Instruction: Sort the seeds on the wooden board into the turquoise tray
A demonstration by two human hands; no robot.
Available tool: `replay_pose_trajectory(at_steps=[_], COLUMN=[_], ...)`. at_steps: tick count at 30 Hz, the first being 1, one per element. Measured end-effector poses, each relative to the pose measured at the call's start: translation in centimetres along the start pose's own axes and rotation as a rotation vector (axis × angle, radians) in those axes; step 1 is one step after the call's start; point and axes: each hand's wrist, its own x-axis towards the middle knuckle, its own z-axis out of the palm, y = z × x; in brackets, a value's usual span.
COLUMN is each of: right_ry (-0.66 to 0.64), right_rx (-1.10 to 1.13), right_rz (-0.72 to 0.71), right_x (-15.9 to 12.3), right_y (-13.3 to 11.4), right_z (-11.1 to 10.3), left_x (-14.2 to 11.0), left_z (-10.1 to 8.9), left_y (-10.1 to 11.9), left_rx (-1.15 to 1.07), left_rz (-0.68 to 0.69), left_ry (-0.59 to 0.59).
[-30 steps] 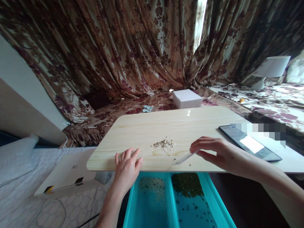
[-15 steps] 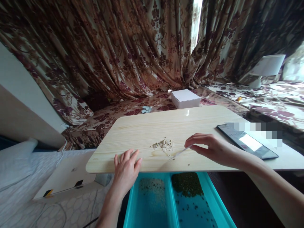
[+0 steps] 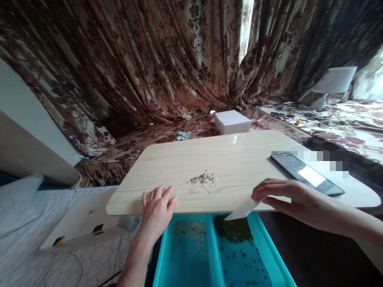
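Note:
My right hand [image 3: 278,195] pinches a thin white card [image 3: 245,208] between thumb and fingers. The card tilts down over the table's front edge, its tip above the dark green beans [image 3: 235,231] in the right compartment of a teal bin [image 3: 211,247]. Pale grains mixed with dark specks [image 3: 190,232] lie in the left compartment. My left hand [image 3: 158,207] rests with fingers spread on the pale wooden table [image 3: 167,161], near its front edge. Between the hands, a small pile of mixed green beans and pale grains [image 3: 204,179] is spread on the tabletop.
A tablet [image 3: 308,174] lies on the table's right side. Behind the table are a white box [image 3: 232,121] and a bluish cloth [image 3: 183,135]. A white lamp [image 3: 335,81] stands at the far right. A white carton [image 3: 83,219] sits at the left.
My right hand moved right and toward me, bringing the card from the tabletop to over the bin. The stray dark beans near the table's front edge are gone from there. My left hand stayed put.

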Motion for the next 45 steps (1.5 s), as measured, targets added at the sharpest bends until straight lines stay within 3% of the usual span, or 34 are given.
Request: replay_pose_trajectory(at_steps=[5, 10, 12, 22, 33, 39, 42, 45], right_ry=[0.002, 0.319, 0.378, 0.366, 0.331, 0.292, 0.263, 0.318], right_rx=[-0.037, -0.289, -0.386, -0.627, -0.472, -0.318, -0.279, -0.337], right_rz=[-0.036, -0.097, -0.073, -0.061, -0.154, -0.202, -0.241, -0.236], right_x=[-1.6, -0.3, 0.7, 3.5, 3.4, 3.1, 2.9, 3.0], right_y=[-1.2, -1.7, -1.8, -2.8, -5.1, -7.7, -8.6, -8.0], right_z=[0.8, 2.2, 2.8, 5.6, 8.1, 10.2, 10.2, 9.4], left_x=[0.0, 0.0, 0.0, -0.1, 0.0, 0.1, 0.1, 0.1], left_z=[-0.2, -0.3, -0.3, -0.7, -1.1, -1.2, -1.3, -1.3], left_y=[0.0, 0.1, 0.1, 0.2, 0.0, 0.0, -0.1, -0.1], left_rx=[-0.003, -0.016, -0.026, -0.049, -0.068, -0.07, -0.076, -0.083], left_rz=[0.012, -0.005, -0.01, -0.008, -0.032, -0.047, -0.045, -0.046], left_ry=[-0.012, -0.01, -0.014, -0.002, -0.047, -0.063, -0.071, -0.076])
